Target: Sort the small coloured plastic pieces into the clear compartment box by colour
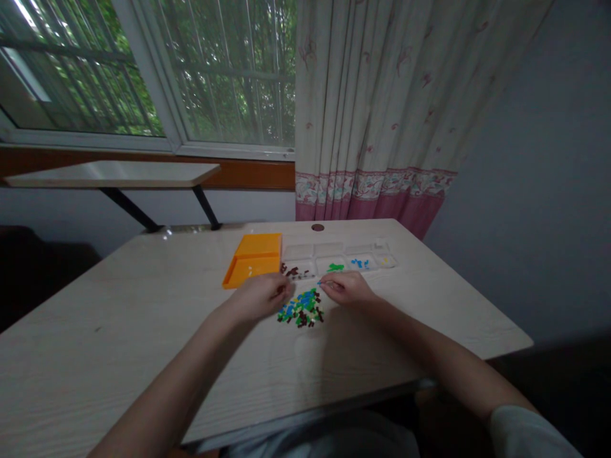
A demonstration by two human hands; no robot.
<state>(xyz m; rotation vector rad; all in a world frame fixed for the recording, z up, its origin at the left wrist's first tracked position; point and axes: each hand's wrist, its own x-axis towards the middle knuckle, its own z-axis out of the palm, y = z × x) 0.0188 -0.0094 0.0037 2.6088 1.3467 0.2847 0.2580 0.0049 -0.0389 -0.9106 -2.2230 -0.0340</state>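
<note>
A heap of small building-block pieces (pixel 302 308) in blue, green, brown, yellow and white lies on the table between my hands. Beside its left edge is my left hand (pixel 261 296), fingers curled together; whatever they hold, if anything, is hidden. My right hand (pixel 349 287) is above and right of the heap, its thumb and finger pinching a small blue piece (pixel 320 283). Just beyond the hands, clear plastic compartments hold sorted pieces: brown pieces (pixel 290 271), green pieces (pixel 335 267), blue pieces (pixel 359 263) and a little yellow piece (pixel 385 261).
An open orange box (pixel 259 244) with a few white pieces in it stands left of the compartments. The wooden table (pixel 143 331) has a cable hole (pixel 317 227) near its back edge. Behind are a raised shelf (pixel 114 172), a barred window and a curtain (pixel 372 127).
</note>
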